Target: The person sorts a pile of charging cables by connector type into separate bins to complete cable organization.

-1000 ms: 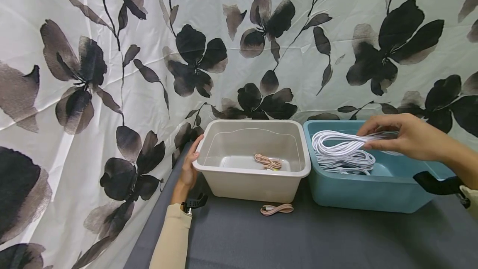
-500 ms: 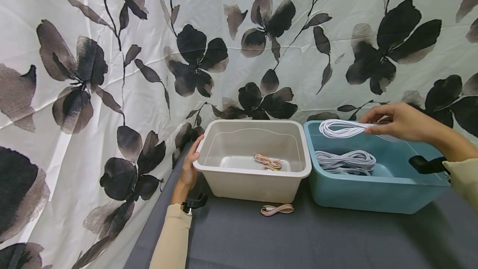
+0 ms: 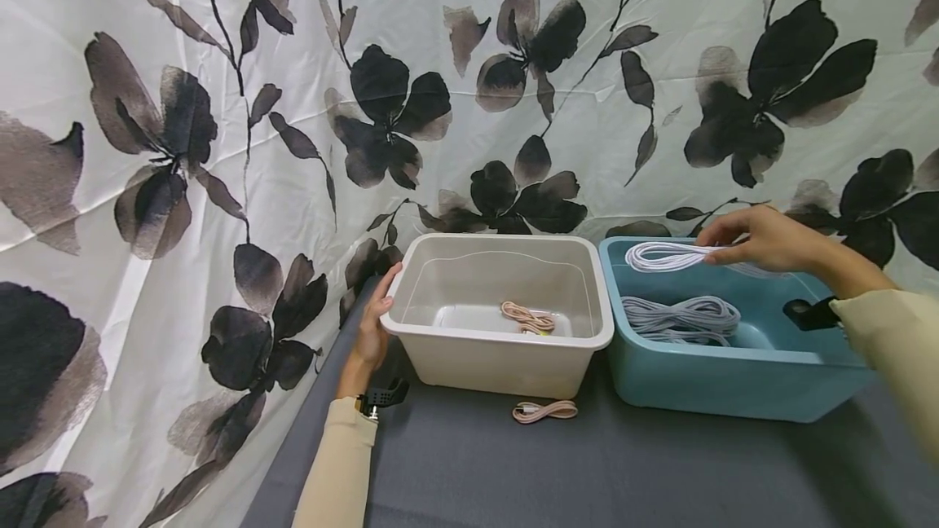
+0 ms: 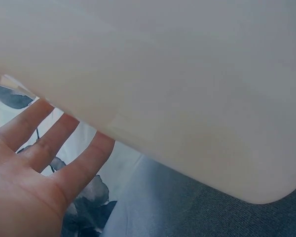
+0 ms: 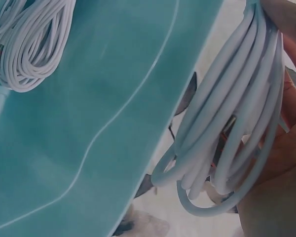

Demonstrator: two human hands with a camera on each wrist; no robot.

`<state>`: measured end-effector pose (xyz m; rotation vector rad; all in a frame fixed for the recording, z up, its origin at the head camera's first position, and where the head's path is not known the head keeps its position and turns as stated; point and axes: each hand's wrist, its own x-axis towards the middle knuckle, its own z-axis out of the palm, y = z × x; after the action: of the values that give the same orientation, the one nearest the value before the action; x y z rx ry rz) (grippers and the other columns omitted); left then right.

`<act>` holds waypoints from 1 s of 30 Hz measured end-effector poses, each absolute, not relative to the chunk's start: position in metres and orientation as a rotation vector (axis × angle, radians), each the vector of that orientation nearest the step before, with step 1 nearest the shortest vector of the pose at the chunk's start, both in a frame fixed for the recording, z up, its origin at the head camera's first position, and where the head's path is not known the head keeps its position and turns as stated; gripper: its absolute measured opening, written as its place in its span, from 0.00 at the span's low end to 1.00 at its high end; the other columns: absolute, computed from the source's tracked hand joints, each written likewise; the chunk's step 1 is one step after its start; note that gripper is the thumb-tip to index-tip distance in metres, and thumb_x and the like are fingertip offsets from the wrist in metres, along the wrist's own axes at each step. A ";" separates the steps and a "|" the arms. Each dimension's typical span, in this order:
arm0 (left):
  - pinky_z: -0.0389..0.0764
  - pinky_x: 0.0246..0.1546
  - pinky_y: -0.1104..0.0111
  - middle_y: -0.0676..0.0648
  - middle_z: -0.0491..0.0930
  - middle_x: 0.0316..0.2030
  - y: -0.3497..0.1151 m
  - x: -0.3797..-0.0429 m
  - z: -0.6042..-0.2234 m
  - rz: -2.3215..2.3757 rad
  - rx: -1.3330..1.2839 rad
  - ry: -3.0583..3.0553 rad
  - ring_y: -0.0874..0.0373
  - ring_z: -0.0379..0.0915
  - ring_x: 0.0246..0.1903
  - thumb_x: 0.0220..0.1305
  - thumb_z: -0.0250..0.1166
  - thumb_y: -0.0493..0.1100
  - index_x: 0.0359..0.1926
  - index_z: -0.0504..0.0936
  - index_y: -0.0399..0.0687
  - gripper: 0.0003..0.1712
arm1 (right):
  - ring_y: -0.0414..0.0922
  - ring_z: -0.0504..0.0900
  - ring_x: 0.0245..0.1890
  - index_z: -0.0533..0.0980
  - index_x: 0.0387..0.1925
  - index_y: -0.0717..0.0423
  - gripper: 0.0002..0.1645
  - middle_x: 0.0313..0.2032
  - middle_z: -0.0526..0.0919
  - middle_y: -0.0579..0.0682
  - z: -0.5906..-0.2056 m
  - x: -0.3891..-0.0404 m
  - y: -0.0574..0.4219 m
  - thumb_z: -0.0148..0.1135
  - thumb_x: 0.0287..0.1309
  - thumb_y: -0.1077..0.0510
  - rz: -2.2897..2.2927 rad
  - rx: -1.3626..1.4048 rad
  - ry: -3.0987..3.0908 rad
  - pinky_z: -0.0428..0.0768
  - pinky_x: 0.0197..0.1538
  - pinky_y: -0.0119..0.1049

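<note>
Above the back part of the blue bin, my right hand pinches a coiled white cable between thumb and fingers. Its loops hang large in the right wrist view, where the held cable droops beside the palm. Below it, more coiled white cable lies in the bin's left end. My left hand rests against the left side of the beige bin. The left wrist view shows its fingers extended, tips at the bin's edge. Inside that bin lies a small pinkish-tan coiled cable.
A second pinkish-tan coiled cable lies on the dark grey table in front of the beige bin. The two bins stand side by side. A floral curtain hangs right behind them and down the left side.
My right hand has lifted the coiled white cable off the other white cable, up to the blue bin's back rim, then shifted slightly left. My left hand stays at the beige bin.
</note>
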<state>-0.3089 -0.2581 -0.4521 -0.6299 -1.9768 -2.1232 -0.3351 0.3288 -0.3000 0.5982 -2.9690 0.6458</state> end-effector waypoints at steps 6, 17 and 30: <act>0.71 0.61 0.59 0.42 0.54 0.79 -0.258 -0.311 -0.454 -2.125 -0.627 -1.967 0.48 0.59 0.68 0.67 0.40 0.46 0.81 0.55 0.53 0.40 | 0.41 0.79 0.37 0.85 0.47 0.55 0.15 0.43 0.87 0.52 -0.307 -0.352 0.325 0.73 0.59 0.56 0.673 0.644 -2.989 0.79 0.37 0.32; 0.69 0.62 0.58 0.43 0.55 0.78 -0.254 -0.312 -0.455 -2.144 -0.628 -1.950 0.47 0.58 0.68 0.67 0.41 0.47 0.81 0.55 0.54 0.40 | 0.43 0.83 0.39 0.85 0.47 0.59 0.13 0.43 0.88 0.54 -0.321 -0.371 0.320 0.71 0.60 0.60 0.732 0.659 -3.020 0.81 0.38 0.33; 0.64 0.66 0.59 0.44 0.54 0.79 -0.255 -0.314 -0.457 -2.130 -0.647 -1.942 0.51 0.57 0.70 0.66 0.41 0.47 0.81 0.55 0.53 0.40 | 0.61 0.83 0.49 0.82 0.52 0.64 0.15 0.49 0.85 0.64 -0.313 -0.369 0.317 0.64 0.67 0.61 0.711 0.568 -2.942 0.80 0.50 0.60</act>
<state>-0.3137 -0.2545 -0.4567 -0.6471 -1.9420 -2.1301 -0.3693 0.3165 -0.3134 0.5683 -2.9415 0.7109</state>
